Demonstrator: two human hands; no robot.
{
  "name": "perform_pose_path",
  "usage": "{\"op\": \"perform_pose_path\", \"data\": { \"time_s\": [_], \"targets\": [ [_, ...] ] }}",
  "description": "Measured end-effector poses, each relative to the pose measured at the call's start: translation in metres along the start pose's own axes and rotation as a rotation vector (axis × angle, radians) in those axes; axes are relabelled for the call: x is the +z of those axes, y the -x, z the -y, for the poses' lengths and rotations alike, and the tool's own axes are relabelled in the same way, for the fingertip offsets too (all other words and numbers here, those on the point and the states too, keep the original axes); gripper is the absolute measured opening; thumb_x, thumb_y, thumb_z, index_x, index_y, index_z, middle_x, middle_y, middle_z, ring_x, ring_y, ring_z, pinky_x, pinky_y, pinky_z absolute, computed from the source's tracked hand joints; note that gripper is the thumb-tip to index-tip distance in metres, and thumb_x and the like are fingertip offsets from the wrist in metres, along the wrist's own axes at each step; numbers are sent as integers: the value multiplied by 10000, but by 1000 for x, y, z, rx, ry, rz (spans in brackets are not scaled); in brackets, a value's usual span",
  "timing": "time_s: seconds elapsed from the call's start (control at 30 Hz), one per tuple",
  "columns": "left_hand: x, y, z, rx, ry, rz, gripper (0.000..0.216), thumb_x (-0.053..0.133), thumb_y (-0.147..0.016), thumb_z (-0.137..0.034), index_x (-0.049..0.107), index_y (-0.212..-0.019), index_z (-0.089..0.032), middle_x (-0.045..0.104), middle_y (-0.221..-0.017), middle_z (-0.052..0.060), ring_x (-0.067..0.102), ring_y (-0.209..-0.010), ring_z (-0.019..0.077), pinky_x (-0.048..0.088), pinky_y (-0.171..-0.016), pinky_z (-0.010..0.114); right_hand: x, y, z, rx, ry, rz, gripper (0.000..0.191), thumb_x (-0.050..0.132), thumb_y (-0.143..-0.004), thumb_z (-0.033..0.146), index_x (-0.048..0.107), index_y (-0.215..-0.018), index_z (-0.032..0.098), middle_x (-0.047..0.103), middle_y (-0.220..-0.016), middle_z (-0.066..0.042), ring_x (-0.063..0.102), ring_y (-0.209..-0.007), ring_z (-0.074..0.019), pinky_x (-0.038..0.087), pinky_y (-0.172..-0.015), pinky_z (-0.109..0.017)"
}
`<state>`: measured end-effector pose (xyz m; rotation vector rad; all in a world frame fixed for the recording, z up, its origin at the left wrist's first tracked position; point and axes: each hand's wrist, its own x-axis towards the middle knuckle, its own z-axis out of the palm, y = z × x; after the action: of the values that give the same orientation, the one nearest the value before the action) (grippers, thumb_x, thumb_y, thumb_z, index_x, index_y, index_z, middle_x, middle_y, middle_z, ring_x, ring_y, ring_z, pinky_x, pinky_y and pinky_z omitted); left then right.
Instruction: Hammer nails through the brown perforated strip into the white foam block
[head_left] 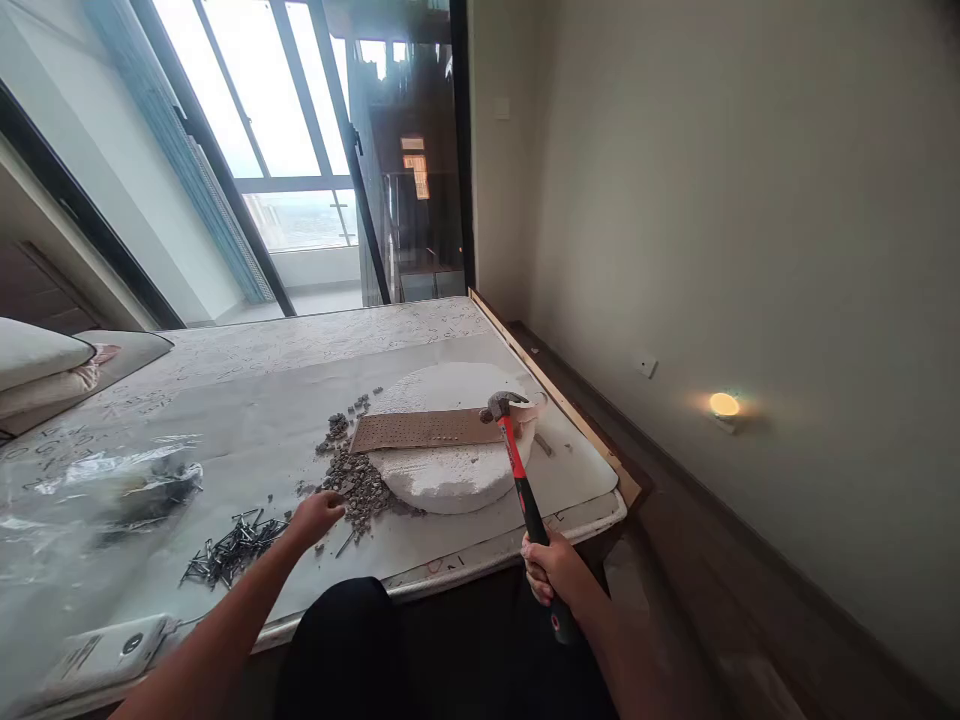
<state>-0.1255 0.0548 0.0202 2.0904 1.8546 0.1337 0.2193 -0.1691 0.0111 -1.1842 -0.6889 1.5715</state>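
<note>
My right hand (553, 570) is wrapped round the black grip of a red-and-black claw hammer (517, 462). Its steel head hovers over the right end of a thin brown perforated strip (424, 430). The strip lies across a round white foam disc (450, 470) on the covered surface. My left hand (315, 517) reaches into a pile of small grey nails or bits (358, 485) beside the disc, its fingers curled down; whether they pinch anything is hidden. A second heap of longer dark nails (232, 548) lies just left of that hand.
Crumpled clear plastic with a dark object (112, 490) sits at the left. A white device (109, 650) lies at the near left edge. A wooden frame edge (555, 400) runs along the right side, then floor and wall with a lit night light (724, 404). Pillows (37, 365) far left.
</note>
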Motion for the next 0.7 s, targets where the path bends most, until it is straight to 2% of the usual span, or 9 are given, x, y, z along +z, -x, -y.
{"op": "perform_pose_path", "data": {
  "time_s": [0.1, 0.17, 0.27, 0.4, 0.47, 0.53, 0.63, 0.7],
  "targets": [
    [-27, -12, -37, 63, 221, -10, 302, 496, -669, -370, 671, -815, -172, 688, -761, 50, 618, -707, 201, 431, -570, 254, -3, 0, 0, -11, -28, 5, 214, 533, -570, 311, 335, -585, 231, 274, -339, 134, 263, -241, -49, 235, -259, -196],
    [-30, -23, -70, 122, 389, 1, 378, 514, -671, -447, 667, -860, -157, 668, -684, 38, 600, -625, 183, 434, -542, 261, -4, -1, 0, -4, -52, 9, 235, 536, -569, 315, 315, -582, 235, 268, -337, 134, 260, -237, -49, 227, -255, -194],
    [-13, -40, -124, 238, 640, 5, 427, 583, -630, -520, 654, -800, -135, 669, -706, 63, 606, -647, 173, 475, -596, 283, -3, -4, 1, 15, -76, 20, 262, 539, -559, 327, 294, -581, 238, 268, -324, 134, 249, -230, -46, 226, -249, -188],
    [20, -62, -181, 325, 718, 50, 384, 606, -646, -521, 634, -688, -140, 655, -657, 60, 614, -643, 170, 488, -643, 295, -3, -5, 1, 19, -89, 1, 246, 532, -556, 333, 306, -585, 240, 264, -306, 138, 238, -226, -48, 220, -238, -184],
    [31, -72, -197, 337, 670, 37, 384, 576, -681, -520, 622, -631, -143, 639, -619, 51, 600, -605, 157, 472, -613, 279, -4, -5, 0, 24, -83, 7, 240, 533, -564, 330, 311, -592, 241, 261, -305, 140, 237, -226, -51, 213, -234, -184],
    [40, -81, -204, 354, 542, -37, 399, 543, -712, -515, 602, -568, -148, 606, -569, 34, 565, -557, 143, 431, -564, 260, -5, -4, -1, 6, -83, 16, 237, 536, -586, 327, 316, -602, 240, 266, -311, 139, 230, -230, -48, 206, -236, -184],
    [52, -91, -204, 390, 352, -172, 411, 502, -745, -496, 589, -531, -156, 552, -523, 12, 515, -538, 136, 356, -521, 244, -8, -5, -4, -15, -88, 19, 233, 539, -625, 328, 324, -619, 238, 258, -314, 142, 211, -233, -44, 194, -242, -182],
    [61, -96, -200, 403, 313, -194, 412, 484, -758, -491, 599, -542, -160, 539, -516, 7, 504, -544, 137, 332, -518, 240, -10, -7, -7, -3, -94, 24, 233, 545, -636, 335, 334, -634, 236, 251, -316, 146, 206, -233, -45, 193, -242, -182]
  ]
}}
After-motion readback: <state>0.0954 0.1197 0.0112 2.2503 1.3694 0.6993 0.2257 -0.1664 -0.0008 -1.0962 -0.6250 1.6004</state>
